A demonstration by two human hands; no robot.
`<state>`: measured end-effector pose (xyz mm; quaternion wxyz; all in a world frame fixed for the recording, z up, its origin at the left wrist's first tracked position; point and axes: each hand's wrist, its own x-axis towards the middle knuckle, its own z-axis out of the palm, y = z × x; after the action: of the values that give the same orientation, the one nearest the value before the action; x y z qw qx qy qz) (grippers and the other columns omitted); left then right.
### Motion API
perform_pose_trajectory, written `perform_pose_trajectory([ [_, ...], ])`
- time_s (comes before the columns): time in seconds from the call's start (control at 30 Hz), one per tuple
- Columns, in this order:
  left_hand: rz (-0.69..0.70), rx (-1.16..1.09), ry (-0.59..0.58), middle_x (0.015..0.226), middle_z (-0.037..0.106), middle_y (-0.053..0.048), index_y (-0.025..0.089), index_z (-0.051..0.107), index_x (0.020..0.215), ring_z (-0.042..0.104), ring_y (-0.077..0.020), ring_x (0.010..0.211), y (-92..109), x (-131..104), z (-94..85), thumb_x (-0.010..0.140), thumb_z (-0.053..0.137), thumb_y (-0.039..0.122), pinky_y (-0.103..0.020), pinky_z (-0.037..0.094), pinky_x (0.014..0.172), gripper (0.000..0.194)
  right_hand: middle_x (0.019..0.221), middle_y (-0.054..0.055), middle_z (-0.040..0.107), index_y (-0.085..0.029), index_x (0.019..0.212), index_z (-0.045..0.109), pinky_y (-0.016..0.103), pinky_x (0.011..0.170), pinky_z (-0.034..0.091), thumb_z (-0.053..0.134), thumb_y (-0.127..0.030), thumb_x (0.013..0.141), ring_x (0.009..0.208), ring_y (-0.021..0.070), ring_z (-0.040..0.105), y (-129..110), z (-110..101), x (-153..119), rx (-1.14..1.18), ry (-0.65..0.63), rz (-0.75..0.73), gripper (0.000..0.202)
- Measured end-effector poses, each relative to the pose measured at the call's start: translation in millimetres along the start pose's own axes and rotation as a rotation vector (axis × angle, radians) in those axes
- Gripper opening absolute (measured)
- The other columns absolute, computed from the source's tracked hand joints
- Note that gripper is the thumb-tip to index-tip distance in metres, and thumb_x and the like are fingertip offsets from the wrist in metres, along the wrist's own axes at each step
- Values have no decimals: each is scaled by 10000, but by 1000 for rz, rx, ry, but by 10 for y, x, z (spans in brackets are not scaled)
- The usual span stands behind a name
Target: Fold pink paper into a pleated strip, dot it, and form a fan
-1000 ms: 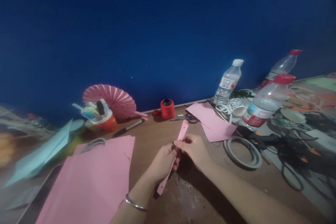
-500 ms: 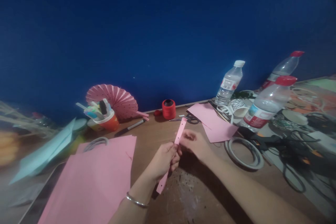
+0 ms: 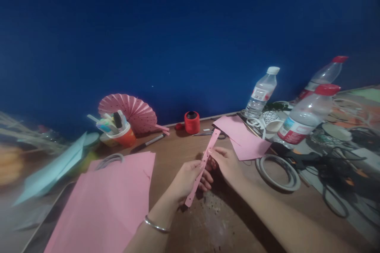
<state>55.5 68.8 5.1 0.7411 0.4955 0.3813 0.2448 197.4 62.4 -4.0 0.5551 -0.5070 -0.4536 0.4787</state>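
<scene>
A narrow folded pink paper strip (image 3: 196, 187) with small dark holes slants up and to the right above the brown table. My left hand (image 3: 190, 176) pinches its middle, thumb on the near face and fingers behind. Higher up, my right hand (image 3: 224, 162) grips the strip from the right with thumb and fingers. Behind the hands lie scissors (image 3: 204, 134), partly covered by the strip's top end, and a red thread spool (image 3: 192, 122). Pink sheets (image 3: 107, 201) are stacked to the left, and a cut pink piece (image 3: 246, 142) lies to the right.
A pleated pink fan (image 3: 130, 110) leans behind an orange cup of pens (image 3: 123, 136); a marker (image 3: 148, 142) lies nearby. On the right are a tape roll (image 3: 279, 173), bottles (image 3: 305, 116), and black cables (image 3: 335, 201). A blue wall (image 3: 190, 39) rises behind.
The strip has moved slightly up and to the right. My right hand, earlier beside it, now has its thumb on the strip's upper part, and my left fingers have loosened a little.
</scene>
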Motion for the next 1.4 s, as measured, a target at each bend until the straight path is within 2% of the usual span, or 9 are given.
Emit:
perform_pose_trajectory([
  [0.17,5,8,63,592,599,-45,114,506,753,554,-108,463,-6,24,-7,782,477,371,-194,414,433,260,643,17,624,-167,682,637,253,553,414,573,-283,701,594,159,554,35,8,-32,-233,-69,-84,134],
  [0.27,-3,-13,75,581,605,-55,108,516,740,567,-118,469,-2,30,0,780,478,409,-198,423,439,306,624,16,634,-178,611,633,253,553,413,567,-260,704,614,175,572,32,6,-58,-389,-22,-152,140],
  [0.43,38,57,113,586,622,-78,92,556,713,575,-134,463,6,16,18,765,469,496,-222,444,448,417,626,16,626,-187,582,617,242,554,423,523,-281,773,596,157,571,-6,0,-96,-519,-46,-295,232],
  [0.57,64,63,104,618,638,-96,86,588,709,597,-146,505,18,2,25,747,479,517,-219,450,471,446,681,13,626,-198,702,638,239,608,450,526,-205,781,640,145,581,32,-27,-119,-504,-36,-462,137],
  [0.8,-13,-49,-26,667,651,-110,90,614,766,624,-185,585,136,-48,18,674,589,464,-232,465,491,386,892,41,621,-241,986,611,267,707,473,471,-154,825,814,135,573,17,-141,-57,-521,-305,-793,231],
  [1.03,-58,-131,-5,647,650,-96,87,597,843,625,-190,588,130,-66,-7,731,512,347,-245,465,510,295,887,48,642,-205,922,634,296,732,456,456,-171,848,824,147,552,-121,-145,-25,-714,-400,-869,196],
  [1.2,-90,-160,-128,581,630,-74,89,514,1031,587,-149,497,117,-61,-116,723,532,318,-197,412,454,384,924,65,642,-195,947,639,329,768,444,487,-242,836,852,173,550,-105,-172,-7,-718,-509,-780,194],
  [1.3,-66,-158,-225,631,627,-58,117,403,1170,588,-134,523,144,-70,-173,685,575,179,-183,411,477,518,914,52,639,-217,932,654,315,774,449,539,-277,802,859,169,560,-98,-175,0,-533,-452,-585,184],
  [1.4,-64,-258,-331,730,626,-85,131,326,1240,589,-136,542,150,-83,-208,709,550,171,-196,422,489,577,914,46,640,-213,896,668,298,784,452,570,-300,772,870,169,580,-137,-163,-7,-326,-444,-328,181],
])
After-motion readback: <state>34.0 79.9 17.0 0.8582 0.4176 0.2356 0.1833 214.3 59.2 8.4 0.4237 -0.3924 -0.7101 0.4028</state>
